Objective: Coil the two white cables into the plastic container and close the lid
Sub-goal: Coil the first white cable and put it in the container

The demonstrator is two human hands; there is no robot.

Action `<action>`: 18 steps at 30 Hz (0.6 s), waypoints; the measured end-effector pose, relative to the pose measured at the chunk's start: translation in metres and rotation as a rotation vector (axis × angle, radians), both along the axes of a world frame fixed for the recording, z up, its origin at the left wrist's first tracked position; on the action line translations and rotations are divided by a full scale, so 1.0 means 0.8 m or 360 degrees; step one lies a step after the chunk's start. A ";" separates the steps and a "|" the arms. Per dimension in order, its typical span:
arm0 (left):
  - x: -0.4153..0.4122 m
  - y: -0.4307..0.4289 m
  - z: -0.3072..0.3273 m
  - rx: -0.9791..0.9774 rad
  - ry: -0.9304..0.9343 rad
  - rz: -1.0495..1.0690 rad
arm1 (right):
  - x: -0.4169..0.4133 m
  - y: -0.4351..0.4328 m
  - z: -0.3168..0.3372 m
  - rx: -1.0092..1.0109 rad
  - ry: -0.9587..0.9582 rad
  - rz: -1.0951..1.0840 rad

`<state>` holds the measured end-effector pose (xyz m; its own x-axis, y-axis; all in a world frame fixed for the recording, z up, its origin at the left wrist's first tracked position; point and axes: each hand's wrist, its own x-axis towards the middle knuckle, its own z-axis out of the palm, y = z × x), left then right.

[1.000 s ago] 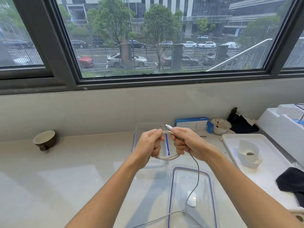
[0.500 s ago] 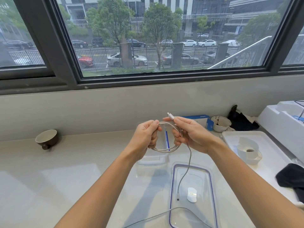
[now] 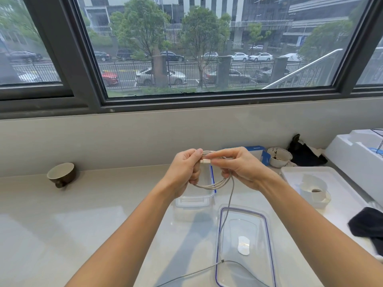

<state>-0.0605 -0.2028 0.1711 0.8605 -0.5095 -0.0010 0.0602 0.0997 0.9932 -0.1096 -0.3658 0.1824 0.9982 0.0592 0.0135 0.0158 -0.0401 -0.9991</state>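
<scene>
A: Status of hands?

B: Left hand (image 3: 186,170) and right hand (image 3: 240,167) both clenched on the coiled white cable (image 3: 213,184), held in air over the clear rectangular plastic container (image 3: 193,204). Connector pinched btwn the fingertips.

A: Cable tail?

B: Hangs down from the coil, ends over the clear blue-rimmed lid (image 3: 246,245), which lies flat, near-right of container.

A: 2nd cable?

B: Thin white cable (image 3: 186,275) lies on the pale countertop (image 3: 62,224), near edge, crossing onto lid.

A: Container?

B: Open; contents can't tell.
</scene>
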 end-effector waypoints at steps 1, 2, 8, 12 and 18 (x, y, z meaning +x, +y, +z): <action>0.000 0.000 0.001 -0.0006 0.0004 -0.0003 | 0.000 0.003 -0.001 -0.0020 -0.0053 -0.0035; 0.000 0.001 0.001 -0.0012 0.0007 0.0003 | 0.001 0.007 -0.001 -0.0039 -0.0104 -0.0073; 0.003 0.004 0.001 -0.0029 -0.0032 0.0095 | 0.009 0.023 -0.010 -0.0411 -0.0382 -0.0456; 0.005 0.006 -0.002 -0.0009 -0.0039 0.0091 | 0.016 0.026 -0.019 -0.0573 -0.0271 -0.0566; 0.006 0.008 -0.011 -0.0001 -0.0009 0.0084 | 0.018 0.016 -0.016 0.0273 0.0078 -0.0301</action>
<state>-0.0553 -0.1963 0.1622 0.8861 -0.4636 0.0044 0.0490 0.1032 0.9935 -0.0955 -0.3527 0.1693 0.9910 -0.1276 -0.0413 -0.0242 0.1321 -0.9909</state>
